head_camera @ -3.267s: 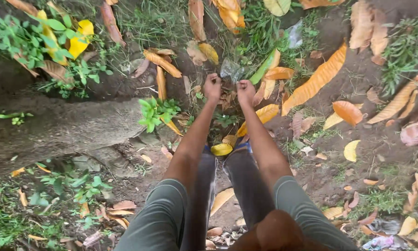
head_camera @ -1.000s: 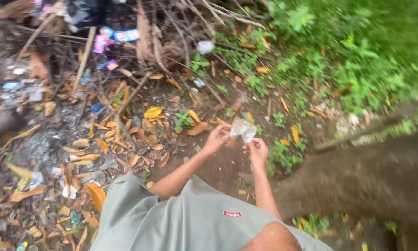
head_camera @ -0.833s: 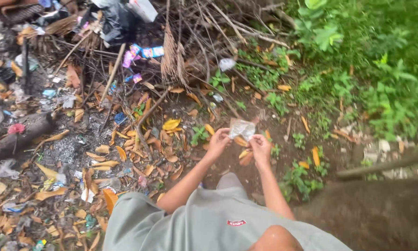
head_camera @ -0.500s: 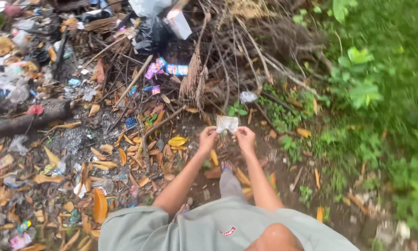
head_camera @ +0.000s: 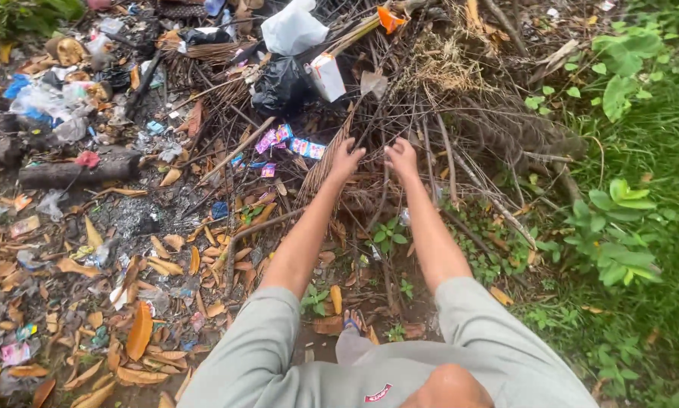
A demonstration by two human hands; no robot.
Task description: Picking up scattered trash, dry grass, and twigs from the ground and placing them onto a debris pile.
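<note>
Both my arms reach forward over a heap of dry branches [head_camera: 460, 98] and litter. My left hand [head_camera: 347, 160] and my right hand [head_camera: 401, 156] are side by side, fingers spread, with nothing in them. Just beyond the fingertips a small crumpled piece of clear plastic [head_camera: 372, 81] shows above the branches, apart from both hands. Whether it is in the air or resting on the twigs I cannot tell. My grey sleeves and shirt fill the bottom of the view.
The heap holds a black bag [head_camera: 279, 89], a white bag [head_camera: 294, 29], a small white carton [head_camera: 327, 75] and colourful wrappers [head_camera: 290, 143]. A dark log [head_camera: 78, 170] lies at left among dry leaves [head_camera: 139, 332]. Green plants [head_camera: 619, 227] and grass border the right.
I have turned and walked from the leafy ground to the litter heap. Both hands held the clear plastic piece half a second ago; now they have let it go and stretched forward, fingers spread.
</note>
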